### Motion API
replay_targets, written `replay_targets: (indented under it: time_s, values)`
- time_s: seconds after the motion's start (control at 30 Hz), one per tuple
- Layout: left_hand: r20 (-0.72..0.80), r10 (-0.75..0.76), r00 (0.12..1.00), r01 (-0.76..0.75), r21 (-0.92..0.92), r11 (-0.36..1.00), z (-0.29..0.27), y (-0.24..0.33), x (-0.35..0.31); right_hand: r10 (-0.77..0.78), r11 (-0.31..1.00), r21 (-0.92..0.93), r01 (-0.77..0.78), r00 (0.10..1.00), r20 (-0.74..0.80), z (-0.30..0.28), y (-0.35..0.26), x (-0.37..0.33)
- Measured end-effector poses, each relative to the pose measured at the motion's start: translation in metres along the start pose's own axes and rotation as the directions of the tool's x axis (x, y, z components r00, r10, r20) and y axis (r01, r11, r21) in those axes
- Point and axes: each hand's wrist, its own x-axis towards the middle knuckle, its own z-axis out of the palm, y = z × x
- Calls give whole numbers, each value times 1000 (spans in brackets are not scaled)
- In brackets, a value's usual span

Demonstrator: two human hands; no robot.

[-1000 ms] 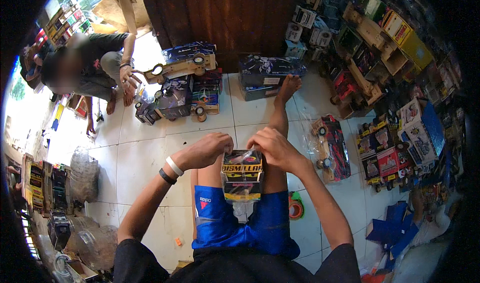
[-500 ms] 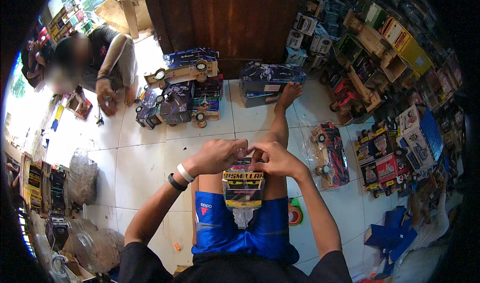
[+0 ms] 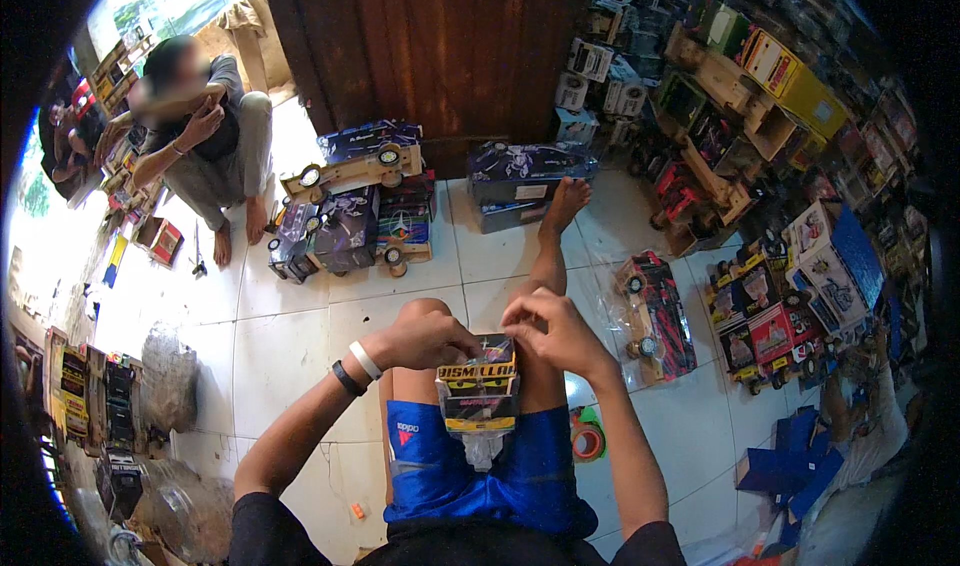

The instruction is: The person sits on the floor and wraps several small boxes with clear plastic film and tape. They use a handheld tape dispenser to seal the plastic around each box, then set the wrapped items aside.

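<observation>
A small toy truck cab [image 3: 478, 406], black with yellow bands, rests between my thighs, with clear plastic below it. My left hand [image 3: 430, 339] is at its upper left edge, the fingers pinched together; whatever they hold is too small to make out. Just above the cab's upper right corner is my right hand [image 3: 548, 328], its thumb and fingers closed in a pinch. What lies between those fingertips does not show clearly. The two hands are apart, one on each side of the cab's top.
Toy trucks [image 3: 350, 221] and a dark printed box [image 3: 525, 171] stand ahead on the tiles. Another toy truck [image 3: 658, 316] lies right, near more stacked trucks [image 3: 765, 311]. Tape rolls [image 3: 587, 436] sit beside my right thigh. A person [image 3: 205, 131] squats at far left.
My hands were together over the cab's top and have moved apart, the left slightly down. The other person has raised their hand from near the floor and sits more upright.
</observation>
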Motion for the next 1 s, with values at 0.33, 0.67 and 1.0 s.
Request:
replay_targets:
  time_s: [0.33, 0.67, 1.0]
  values:
    - [-158, -45, 986, 80, 223, 971, -42, 52, 5, -92, 994, -45, 96, 992, 86, 30, 29, -5]
    - [-105, 53, 993, -66, -121, 990, -41, 38, 4, 86, 855, 518, -9, 988, -126, 30, 24, 16]
    - [-341, -34, 939, -44, -216, 975, -62, 38, 8, 97, 973, -184, -140, 971, -220, 59, -3, -31]
